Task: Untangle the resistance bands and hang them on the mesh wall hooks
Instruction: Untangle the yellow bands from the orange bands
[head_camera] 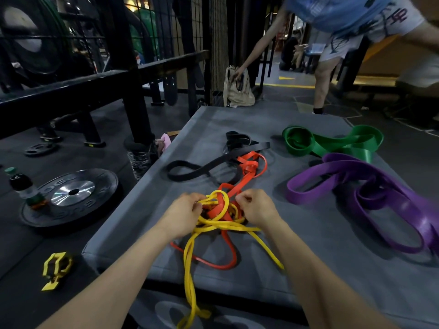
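Observation:
A yellow band (190, 264) and an orange-red band (247, 174) are knotted together on the grey padded platform (308, 276). My left hand (183, 214) grips yellow strands at the knot's left side. My right hand (256, 208) pinches strands at its right side. The yellow band trails over the platform's front edge. A black band (190, 168) crosses the orange-red one farther back. A green band (332, 141) and a purple band (370, 193) lie loose on the right. The black mesh wall (166, 27) stands behind at the left; no hooks are visible on it.
On the left floor lie a black weight plate (71, 195) with a bottle (22, 186) on it, a yellow clip (55, 269) and a small plate (39, 148). A black rack frame (133, 74) stands beyond. Another person (332, 43) bends toward a beige bag (237, 89).

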Demonstrator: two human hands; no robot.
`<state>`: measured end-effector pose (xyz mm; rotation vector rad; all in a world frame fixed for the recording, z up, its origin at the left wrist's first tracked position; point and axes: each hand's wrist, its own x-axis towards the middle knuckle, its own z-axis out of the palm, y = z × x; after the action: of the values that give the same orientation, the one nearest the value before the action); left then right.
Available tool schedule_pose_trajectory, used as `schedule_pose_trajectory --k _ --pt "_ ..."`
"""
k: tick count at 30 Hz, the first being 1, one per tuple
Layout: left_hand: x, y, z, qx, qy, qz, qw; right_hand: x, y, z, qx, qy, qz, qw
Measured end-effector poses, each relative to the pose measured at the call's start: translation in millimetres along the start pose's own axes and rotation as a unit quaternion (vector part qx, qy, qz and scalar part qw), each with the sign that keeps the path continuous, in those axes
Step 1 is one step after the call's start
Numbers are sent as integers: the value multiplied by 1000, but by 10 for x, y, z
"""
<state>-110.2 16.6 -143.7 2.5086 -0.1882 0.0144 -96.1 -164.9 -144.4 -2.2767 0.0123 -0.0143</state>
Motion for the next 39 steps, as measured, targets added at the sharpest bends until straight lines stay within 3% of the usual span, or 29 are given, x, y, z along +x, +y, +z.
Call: schedule_pose_trajectory --k 3,10,19,23,26,31,39 --pt "-2 47 -3 2 -5 -3 1000 -19 -9 1 45 -52 4 998" --pt "27 51 39 35 12 5 999 -43 -74 71 13 -102 -25 994" --pt "42 25 48 24 10 -10 1000 -20 -42 107 -23 -55 -48 997" --pt "68 61 53 -24 29 -18 999 6 -2 36 68 -42 -47 996" --pt "88 68 73 -14 37 -6 999 -30 -33 -62 118 -95 -40 988" --pt "72 130 74 -46 89 -7 995 -49 -50 -110 86 -106 -57 989" --pt "41 161 94 -64 63 1 996 -22 16 -22 -31 -83 -75 993"
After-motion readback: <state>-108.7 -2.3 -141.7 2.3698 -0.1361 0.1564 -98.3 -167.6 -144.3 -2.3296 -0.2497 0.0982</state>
